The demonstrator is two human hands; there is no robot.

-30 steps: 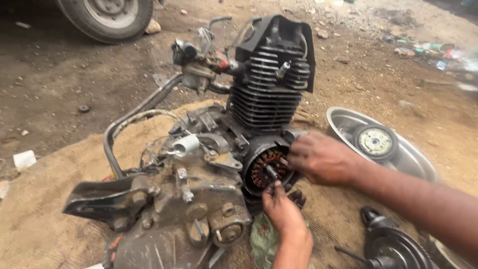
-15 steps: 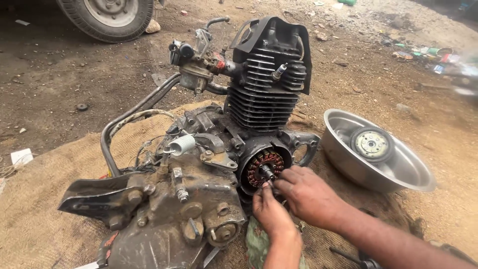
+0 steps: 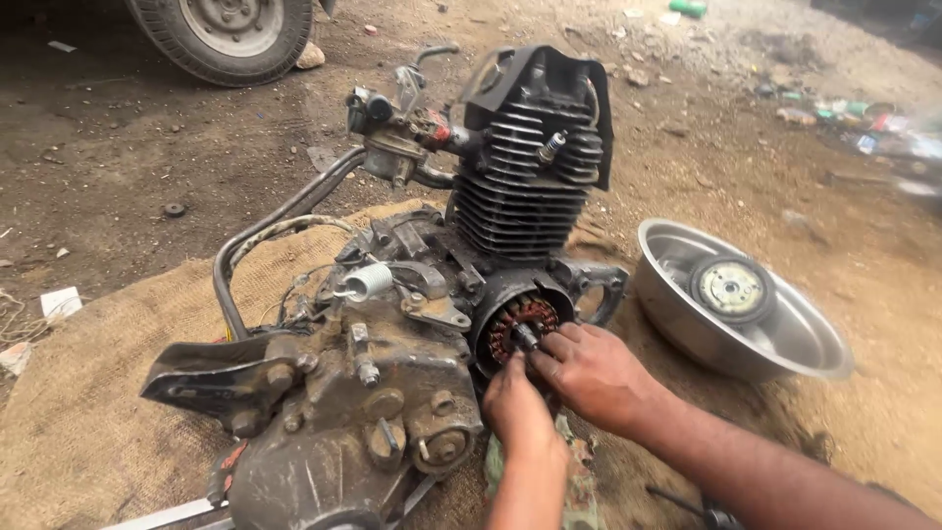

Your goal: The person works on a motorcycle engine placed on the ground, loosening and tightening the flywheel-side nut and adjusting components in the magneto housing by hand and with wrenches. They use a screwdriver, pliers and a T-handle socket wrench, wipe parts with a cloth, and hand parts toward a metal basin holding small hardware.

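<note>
Engine (image 3: 412,324) lies on the burlap sack (image 3: 88,422), its finned cylinder pointing up and away. Both hands meet at the stator (image 3: 520,329) on its side: left hand (image 3: 520,412) and right hand (image 3: 589,373) pinch there with curled fingers. Steel bowl (image 3: 785,344) sits beyond the sack's right edge.

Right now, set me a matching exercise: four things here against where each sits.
Things:
1. stator
2. bowl
3. wheel
4. engine

Places:
A. on the sacking
B. at both hands' fingertips
C. top left, on the dirt
D. right of the engine, holding a round part

Pairs: 1-B, 2-D, 3-C, 4-A
</note>
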